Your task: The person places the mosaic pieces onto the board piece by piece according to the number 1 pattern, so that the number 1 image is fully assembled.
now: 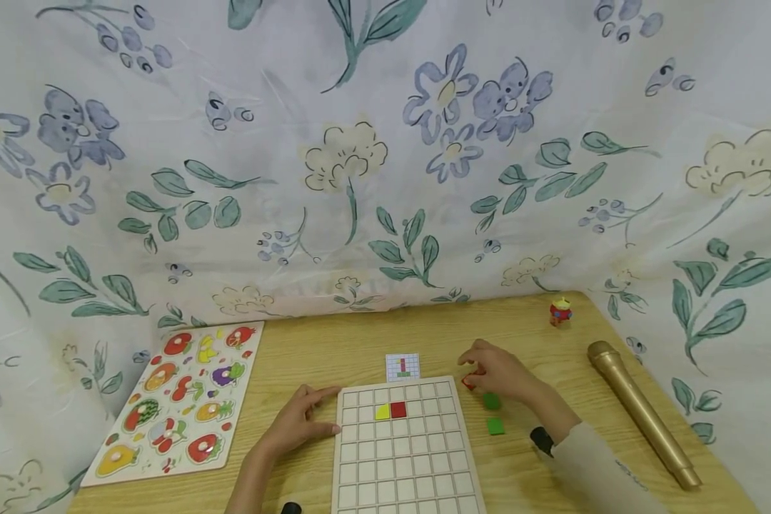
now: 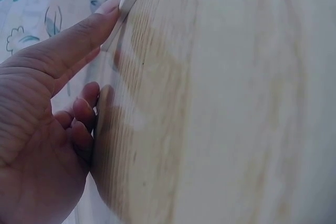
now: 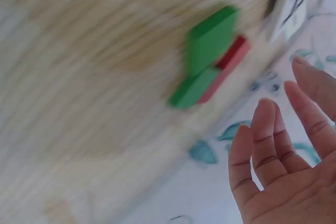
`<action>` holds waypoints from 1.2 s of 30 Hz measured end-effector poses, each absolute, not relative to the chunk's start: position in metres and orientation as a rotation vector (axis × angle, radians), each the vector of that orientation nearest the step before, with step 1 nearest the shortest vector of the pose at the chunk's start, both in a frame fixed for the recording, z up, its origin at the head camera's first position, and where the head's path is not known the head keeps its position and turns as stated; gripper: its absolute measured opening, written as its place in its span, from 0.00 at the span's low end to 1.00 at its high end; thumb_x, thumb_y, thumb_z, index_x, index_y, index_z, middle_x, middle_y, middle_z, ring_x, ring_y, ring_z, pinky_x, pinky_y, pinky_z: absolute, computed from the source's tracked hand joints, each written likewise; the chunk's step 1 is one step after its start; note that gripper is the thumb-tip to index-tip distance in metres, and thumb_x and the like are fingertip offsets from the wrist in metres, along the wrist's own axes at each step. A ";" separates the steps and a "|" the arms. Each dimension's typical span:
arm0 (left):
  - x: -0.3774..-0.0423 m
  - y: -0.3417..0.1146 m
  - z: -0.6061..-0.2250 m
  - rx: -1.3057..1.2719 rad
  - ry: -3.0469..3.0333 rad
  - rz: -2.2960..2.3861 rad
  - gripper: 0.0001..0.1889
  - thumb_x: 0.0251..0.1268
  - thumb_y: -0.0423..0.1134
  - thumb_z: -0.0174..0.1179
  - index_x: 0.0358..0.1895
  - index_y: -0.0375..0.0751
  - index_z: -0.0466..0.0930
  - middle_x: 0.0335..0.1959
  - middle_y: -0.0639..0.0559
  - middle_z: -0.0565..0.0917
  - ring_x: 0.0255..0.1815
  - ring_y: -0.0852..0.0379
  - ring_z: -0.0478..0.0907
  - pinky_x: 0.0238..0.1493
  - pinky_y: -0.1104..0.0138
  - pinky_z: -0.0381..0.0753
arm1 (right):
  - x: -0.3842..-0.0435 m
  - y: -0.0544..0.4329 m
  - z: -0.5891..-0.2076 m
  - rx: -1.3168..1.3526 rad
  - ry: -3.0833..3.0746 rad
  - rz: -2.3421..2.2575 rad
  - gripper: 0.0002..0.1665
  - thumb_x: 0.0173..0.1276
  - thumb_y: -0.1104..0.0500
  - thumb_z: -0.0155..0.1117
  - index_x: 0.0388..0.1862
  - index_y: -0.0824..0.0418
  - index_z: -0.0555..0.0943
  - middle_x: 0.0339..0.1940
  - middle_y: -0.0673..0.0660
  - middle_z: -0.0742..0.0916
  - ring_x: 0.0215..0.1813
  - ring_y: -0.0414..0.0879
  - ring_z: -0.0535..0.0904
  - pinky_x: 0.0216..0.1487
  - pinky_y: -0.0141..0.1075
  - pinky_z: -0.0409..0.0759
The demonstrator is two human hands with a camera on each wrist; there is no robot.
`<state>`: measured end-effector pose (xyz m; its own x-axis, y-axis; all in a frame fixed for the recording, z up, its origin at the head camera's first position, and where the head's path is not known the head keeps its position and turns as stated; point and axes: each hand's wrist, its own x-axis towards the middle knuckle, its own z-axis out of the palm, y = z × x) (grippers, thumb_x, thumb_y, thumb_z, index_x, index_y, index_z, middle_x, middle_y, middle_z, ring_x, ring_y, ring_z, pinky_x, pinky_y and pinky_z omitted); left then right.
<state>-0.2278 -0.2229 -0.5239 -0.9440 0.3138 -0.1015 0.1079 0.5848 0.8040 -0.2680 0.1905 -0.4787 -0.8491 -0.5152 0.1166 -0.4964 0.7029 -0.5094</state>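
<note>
A pale wooden grid board (image 1: 401,467) lies on the table, with a yellow piece (image 1: 383,412) and a red square (image 1: 398,410) side by side in its upper cells. My left hand (image 1: 300,421) is at its left edge, thumb and index finger against the side; in the left wrist view the thumb (image 2: 79,43) meets the board's edge. Right of the board, my right hand (image 1: 497,371) hovers over a red block (image 1: 472,380), fingers spread and slightly bent with nothing between them. Several green blocks (image 3: 210,40) lie near that red block, partly covering it in the right wrist view.
Behind the board sits a small card (image 1: 402,366) printed with a coloured grid pattern. A fruit puzzle board (image 1: 173,400) lies at the left. On the right are a gold microphone (image 1: 642,414) and a small toy figure (image 1: 560,312). A floral curtain (image 1: 360,178) hangs behind the table.
</note>
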 end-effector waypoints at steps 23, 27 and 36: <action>-0.226 -0.224 -0.523 0.361 2.558 1.317 0.37 0.52 0.44 0.76 0.69 0.47 0.74 0.39 0.46 0.63 0.36 0.54 0.57 0.36 0.68 0.62 | -0.274 0.212 -0.499 -0.840 2.822 -0.865 0.18 0.59 0.61 0.75 0.49 0.62 0.86 0.41 0.56 0.79 0.41 0.46 0.74 0.43 0.36 0.76; -0.227 -0.224 -0.524 0.358 2.559 1.316 0.37 0.52 0.44 0.76 0.68 0.48 0.75 0.39 0.46 0.63 0.35 0.55 0.58 0.36 0.68 0.62 | -0.273 0.212 -0.501 -0.843 2.830 -0.857 0.18 0.58 0.62 0.76 0.48 0.62 0.86 0.40 0.55 0.79 0.43 0.47 0.75 0.44 0.36 0.77; -0.227 -0.223 -0.524 0.354 2.567 1.309 0.37 0.51 0.44 0.76 0.68 0.49 0.75 0.40 0.46 0.64 0.36 0.55 0.58 0.36 0.68 0.62 | -0.271 0.211 -0.500 -0.808 2.844 -0.854 0.11 0.59 0.63 0.75 0.42 0.60 0.87 0.39 0.53 0.77 0.43 0.46 0.73 0.45 0.38 0.76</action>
<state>-0.2269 -0.2230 -0.5238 -0.9424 0.3192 -0.1001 0.1065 0.5700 0.8147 -0.2711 0.2106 -0.5005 -0.8602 -0.5026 0.0862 -0.4669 0.7082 -0.5295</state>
